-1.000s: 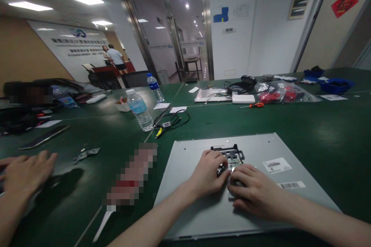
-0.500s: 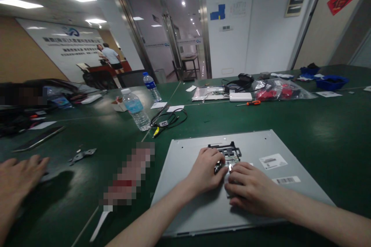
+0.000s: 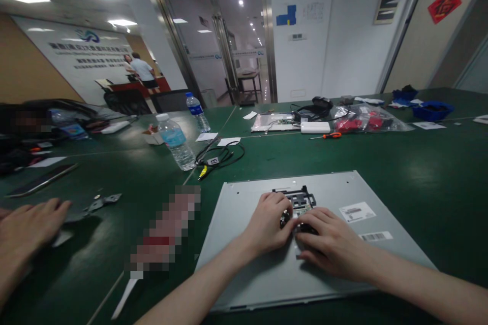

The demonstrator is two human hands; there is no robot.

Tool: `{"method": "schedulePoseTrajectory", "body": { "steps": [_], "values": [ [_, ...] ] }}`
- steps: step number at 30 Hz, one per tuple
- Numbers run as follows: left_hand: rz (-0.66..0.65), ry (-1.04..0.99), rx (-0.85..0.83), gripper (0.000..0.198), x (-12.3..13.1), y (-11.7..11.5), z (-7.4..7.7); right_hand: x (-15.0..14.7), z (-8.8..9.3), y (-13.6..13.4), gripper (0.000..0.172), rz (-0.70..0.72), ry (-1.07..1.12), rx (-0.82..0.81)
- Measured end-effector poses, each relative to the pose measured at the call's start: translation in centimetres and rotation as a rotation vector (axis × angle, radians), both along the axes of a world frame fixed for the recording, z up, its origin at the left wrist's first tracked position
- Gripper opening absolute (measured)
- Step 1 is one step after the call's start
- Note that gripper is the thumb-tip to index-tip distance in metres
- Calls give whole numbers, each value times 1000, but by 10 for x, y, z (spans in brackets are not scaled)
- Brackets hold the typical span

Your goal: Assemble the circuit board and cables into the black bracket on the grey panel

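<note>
A flat grey metal panel (image 3: pixel 251 284) lies on the green table before me. Near its upper middle is a black-framed assembly (image 3: pixel 305 199) with what looks like a small circuit board. My left hand (image 3: pixel 267 221) has its fingers curled round a dark, shiny small part (image 3: pixel 284 219) at the assembly's lower left. Close against it, my right hand (image 3: pixel 331 241) bends its fingers over another dark, glossy part (image 3: pixel 308 229). The fingers cover most of both parts, so their kind is hidden. White labels (image 3: pixel 357 212) are stuck on the panel to the right.
At the left edge another person's hand (image 3: pixel 34 226) is over the table near a small metal bracket (image 3: pixel 102 203). A blurred-out reddish item (image 3: pixel 163 233) lies left of the panel. Beyond are water bottles (image 3: pixel 176 142), a black cable (image 3: pixel 229 152) and an orange screwdriver (image 3: pixel 331 135).
My right hand has shifted slightly left, its fingers rearranged, and a dark glossy part now shows under them. My left hand stays nearly in place. The other person's hand has moved a little right.
</note>
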State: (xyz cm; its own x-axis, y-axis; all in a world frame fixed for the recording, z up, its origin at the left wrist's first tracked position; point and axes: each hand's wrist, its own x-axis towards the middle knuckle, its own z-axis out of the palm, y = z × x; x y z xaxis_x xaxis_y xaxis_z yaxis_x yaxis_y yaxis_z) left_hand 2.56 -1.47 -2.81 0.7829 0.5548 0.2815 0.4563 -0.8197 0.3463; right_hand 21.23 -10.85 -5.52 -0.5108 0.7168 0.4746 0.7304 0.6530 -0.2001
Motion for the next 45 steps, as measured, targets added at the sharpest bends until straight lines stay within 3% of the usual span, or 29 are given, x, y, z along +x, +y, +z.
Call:
{"method": "schedulePoseTrajectory", "body": {
  "steps": [14,26,45],
  "values": [
    [15,-13,-6,6,-1,0,0,0,-2,1,16,2,16,-44],
    [10,-27,-17,32,0,0,0,0,1,1,17,7,17,-44],
    [30,-30,-35,14,1,0,-1,1,0,2,19,19,5,-26]
  ]
}}
